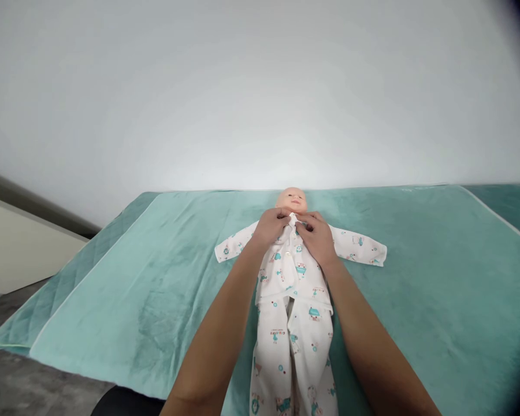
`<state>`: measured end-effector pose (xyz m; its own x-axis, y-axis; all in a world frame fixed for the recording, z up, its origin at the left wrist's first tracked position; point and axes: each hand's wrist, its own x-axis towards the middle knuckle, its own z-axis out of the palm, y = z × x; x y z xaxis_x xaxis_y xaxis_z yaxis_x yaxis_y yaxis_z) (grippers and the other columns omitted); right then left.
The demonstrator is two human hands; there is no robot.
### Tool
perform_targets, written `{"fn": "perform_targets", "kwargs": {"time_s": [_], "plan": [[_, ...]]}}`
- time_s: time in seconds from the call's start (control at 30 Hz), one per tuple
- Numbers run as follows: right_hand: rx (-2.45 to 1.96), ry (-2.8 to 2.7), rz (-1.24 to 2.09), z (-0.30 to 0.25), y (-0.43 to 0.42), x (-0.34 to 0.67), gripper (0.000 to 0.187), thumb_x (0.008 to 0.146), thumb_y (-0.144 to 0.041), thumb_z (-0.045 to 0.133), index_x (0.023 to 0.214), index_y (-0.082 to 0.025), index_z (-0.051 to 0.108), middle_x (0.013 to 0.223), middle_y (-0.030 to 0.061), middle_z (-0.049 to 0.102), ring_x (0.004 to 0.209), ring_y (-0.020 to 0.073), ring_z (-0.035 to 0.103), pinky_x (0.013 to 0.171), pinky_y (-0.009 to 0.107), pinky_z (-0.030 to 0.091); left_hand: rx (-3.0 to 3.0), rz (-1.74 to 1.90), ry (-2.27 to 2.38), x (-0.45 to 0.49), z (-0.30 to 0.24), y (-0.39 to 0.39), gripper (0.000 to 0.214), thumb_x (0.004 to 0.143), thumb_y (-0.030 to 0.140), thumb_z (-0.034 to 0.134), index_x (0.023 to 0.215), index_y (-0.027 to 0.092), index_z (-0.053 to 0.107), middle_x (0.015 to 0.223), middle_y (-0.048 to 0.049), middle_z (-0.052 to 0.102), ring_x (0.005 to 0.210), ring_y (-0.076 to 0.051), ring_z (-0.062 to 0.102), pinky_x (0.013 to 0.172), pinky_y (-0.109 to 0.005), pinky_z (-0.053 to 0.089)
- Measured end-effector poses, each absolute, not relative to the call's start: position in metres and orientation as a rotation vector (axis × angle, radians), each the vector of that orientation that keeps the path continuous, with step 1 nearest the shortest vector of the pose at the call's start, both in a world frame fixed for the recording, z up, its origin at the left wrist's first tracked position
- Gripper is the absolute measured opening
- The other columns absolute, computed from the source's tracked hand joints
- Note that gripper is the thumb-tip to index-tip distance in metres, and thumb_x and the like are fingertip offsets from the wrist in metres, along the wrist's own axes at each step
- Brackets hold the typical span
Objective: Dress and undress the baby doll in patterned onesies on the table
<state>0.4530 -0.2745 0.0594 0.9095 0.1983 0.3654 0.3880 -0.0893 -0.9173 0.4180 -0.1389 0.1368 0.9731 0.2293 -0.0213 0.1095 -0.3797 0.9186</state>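
Note:
A baby doll [292, 198] lies on its back, dressed in a white printed pajama top [281, 274] and matching pajama pants [272, 352]. The top's sleeves stretch out to both sides. At the doll's neck, my left hand [270, 227] pinches one side of the top's collar. My right hand [317, 236] grips the other side, its fingers close to the left ones near the collar. Below my hands, the front edges meet along a button line, with a button [288, 254] visible on the chest. My fingertips partly hide the collar fastening.
A teal sheet [173, 277] with white piping spreads beneath the doll. Behind it rises a pale wall [260, 92]. A cream-coloured panel [26, 245] stands at the left, above a grey floor [39, 384]. Something black [123, 403] shows at the bottom edge.

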Motion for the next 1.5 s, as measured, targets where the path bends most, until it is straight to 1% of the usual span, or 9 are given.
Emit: {"fn": "perform_targets", "kwargs": {"time_s": [0.17, 0.33, 0.53, 0.7, 0.9, 1.13, 1.3, 1.4, 1.5], "plan": [[-1.615, -0.501, -0.138, 0.056, -0.274, 0.457, 0.021, 0.085, -0.035, 0.061, 0.091, -0.022, 0.076, 0.099, 0.0046, 0.064, 0.071, 0.0158, 0.054, 0.072, 0.032, 0.044, 1.901, 0.194, 0.271, 0.419, 0.132, -0.14, 0.023, 0.07, 0.012, 0.06, 0.092, 0.016, 0.064, 0.077, -0.0004, 0.061, 0.071, -0.013, 0.056, 0.067, -0.025, 0.041], [-1.532, -0.423, -0.076, 0.053, -0.273, 0.461, 0.02, 0.082, -0.037, 0.065, 0.089, -0.022, 0.075, 0.095, 0.003, 0.064, 0.069, 0.0147, 0.051, 0.071, 0.031, 0.042, 2.023, 0.264, 0.257, 0.421, 0.124, -0.137, 0.015, 0.071, 0.015, 0.064, 0.085, 0.016, 0.068, 0.08, -0.0023, 0.066, 0.072, -0.015, 0.059, 0.071, -0.028, 0.044], [-1.518, -0.463, -0.082, 0.058, -0.271, 0.462, 0.015, 0.081, -0.034, 0.065, 0.085, -0.022, 0.074, 0.094, 0.0035, 0.065, 0.076, 0.0166, 0.057, 0.075, 0.031, 0.044, 2.203, 0.215, 0.12, 0.417, 0.129, -0.129, 0.018, 0.076, 0.02, 0.062, 0.087, 0.018, 0.076, 0.09, -0.0039, 0.074, 0.082, -0.019, 0.064, 0.079, -0.031, 0.046], [-1.649, -0.385, -0.119, 0.06, -0.267, 0.461, 0.01, 0.079, -0.03, 0.064, 0.081, -0.021, 0.068, 0.09, 0.0012, 0.066, 0.072, 0.0157, 0.056, 0.072, 0.03, 0.043, 2.321, 0.127, 0.135, 0.417, 0.136, -0.126, 0.011, 0.076, 0.026, 0.066, 0.081, 0.017, 0.071, 0.086, -0.0014, 0.07, 0.081, -0.017, 0.063, 0.076, -0.028, 0.046], [-1.594, -0.413, -0.067, 0.06, -0.268, 0.459, 0.012, 0.081, -0.033, 0.063, 0.084, -0.021, 0.066, 0.091, -0.0001, 0.066, 0.068, 0.0142, 0.053, 0.07, 0.029, 0.042, 2.53, 0.341, 0.174, 0.415, 0.127, -0.132, 0.011, 0.082, 0.025, 0.063, 0.074, 0.017, 0.065, 0.086, -0.0031, 0.064, 0.078, -0.016, 0.059, 0.074, -0.029, 0.045], [-1.597, -0.472, -0.097, 0.058, -0.27, 0.459, 0.016, 0.081, -0.027, 0.059, 0.088, -0.021, 0.072, 0.092, 0.0014, 0.062, 0.07, 0.0144, 0.052, 0.073, 0.03, 0.042, 2.667, 0.503, 0.012, 0.412, 0.111, -0.132, 0.026, 0.096, 0.024, 0.047, 0.097, 0.017, 0.072, 0.097, -0.0084, 0.062, 0.094, -0.02, 0.061, 0.089, -0.034, 0.047], [-1.618, -0.491, -0.112, 0.059, -0.27, 0.457, 0.021, 0.08, -0.022, 0.056, 0.087, -0.022, 0.076, 0.093, 0.0025, 0.06, 0.071, 0.0144, 0.055, 0.076, 0.031, 0.044, 2.628, 0.556, -0.031, 0.41, 0.107, -0.128, 0.03, 0.094, 0.015, 0.046, 0.112, 0.018, 0.07, 0.105, -0.0083, 0.061, 0.094, -0.019, 0.061, 0.088, -0.032, 0.048], [-1.619, -0.513, -0.179, 0.058, -0.27, 0.456, 0.023, 0.082, -0.02, 0.054, 0.087, -0.022, 0.077, 0.094, 0.0033, 0.06, 0.084, 0.0171, 0.06, 0.082, 0.032, 0.045, 2.605, 0.57, -0.056, 0.408, 0.104, -0.126, 0.033, 0.092, 0.01, 0.045, 0.111, 0.018, 0.071, 0.107, -0.008, 0.061, 0.096, -0.018, 0.061, 0.089, -0.031, 0.048], [-1.625, -0.546, -0.255, 0.056, -0.269, 0.456, 0.025, 0.084, -0.019, 0.053, 0.087, -0.023, 0.078, 0.095, 0.0039, 0.06, 0.088, 0.0178, 0.06, 0.082, 0.032, 0.045, 2.614, 0.566, -0.017, 0.408, 0.102, -0.126, 0.034, 0.09, 0.011, 0.046, 0.11, 0.019, 0.073, 0.109, -0.0081, 0.061, 0.1, -0.019, 0.061, 0.093, -0.032, 0.048]]}}
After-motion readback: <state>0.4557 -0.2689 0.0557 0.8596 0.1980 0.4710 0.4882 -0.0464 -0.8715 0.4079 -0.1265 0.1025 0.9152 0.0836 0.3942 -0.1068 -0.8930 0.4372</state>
